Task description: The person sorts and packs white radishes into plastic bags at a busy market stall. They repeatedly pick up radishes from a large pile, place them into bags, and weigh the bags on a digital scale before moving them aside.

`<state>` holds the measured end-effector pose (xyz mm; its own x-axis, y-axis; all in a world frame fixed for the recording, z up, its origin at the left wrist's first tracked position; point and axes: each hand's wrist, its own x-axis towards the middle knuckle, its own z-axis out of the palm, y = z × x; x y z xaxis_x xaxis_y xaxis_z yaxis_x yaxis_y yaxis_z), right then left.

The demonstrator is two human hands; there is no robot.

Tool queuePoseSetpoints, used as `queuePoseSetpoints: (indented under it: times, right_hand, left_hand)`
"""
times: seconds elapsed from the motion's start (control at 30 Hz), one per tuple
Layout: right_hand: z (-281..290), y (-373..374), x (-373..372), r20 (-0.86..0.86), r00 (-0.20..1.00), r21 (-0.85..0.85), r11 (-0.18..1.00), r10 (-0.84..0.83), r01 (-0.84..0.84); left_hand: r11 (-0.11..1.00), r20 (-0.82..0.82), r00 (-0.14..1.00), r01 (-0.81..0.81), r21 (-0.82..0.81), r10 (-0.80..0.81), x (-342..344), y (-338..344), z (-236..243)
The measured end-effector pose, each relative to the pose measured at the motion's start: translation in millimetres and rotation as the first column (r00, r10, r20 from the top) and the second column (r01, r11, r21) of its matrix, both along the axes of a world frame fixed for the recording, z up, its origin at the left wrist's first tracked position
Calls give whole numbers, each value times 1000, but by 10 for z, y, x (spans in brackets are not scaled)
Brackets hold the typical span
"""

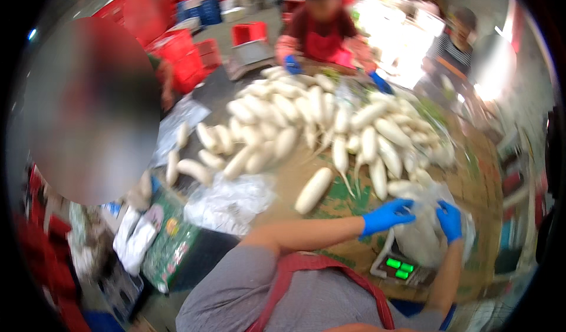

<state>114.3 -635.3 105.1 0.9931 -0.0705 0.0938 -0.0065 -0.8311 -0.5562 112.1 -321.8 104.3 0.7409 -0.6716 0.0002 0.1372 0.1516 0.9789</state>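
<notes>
My left hand [386, 217], in a blue glove, pinches the top of a translucent plastic bag [421, 238] at the lower right. My right hand [449, 220], also blue-gloved, grips the bag's other side. The bag sits over a digital scale [377, 264] with lit green displays; what is inside is hard to make out. Just left of my hands, one large white radish [313, 190] lies on the cardboard-covered table [277, 208], and a big heap of white radishes [365, 131] spreads beyond them.
A blue-gloved co-worker [324, 31] stands across the heap, another person [454, 49] at the back right, and a partly blurred one at left. Plastic bags [227, 202] and a green package [159, 249] lie left. Red crates [177, 55] are stacked behind.
</notes>
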Motion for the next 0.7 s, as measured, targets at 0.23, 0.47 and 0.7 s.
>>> queuePoseSetpoints:
  times: [0.23, 0.47, 0.7]
  right_hand:
    - [185, 209, 84, 117, 990, 56, 995, 78, -85]
    - [-273, -359, -161, 154, 974, 110, 983, -165, 149]
    - [-290, 107, -748, 142, 972, 166, 972, -188, 163]
  left_hand:
    - [995, 23, 999, -35, -90, 37, 22, 276, -185]
    - [978, -109, 974, -205, -47, 199, -198, 1401, -547]
    - [868, -298, 822, -492, 57, 486, -334, 2519, -754]
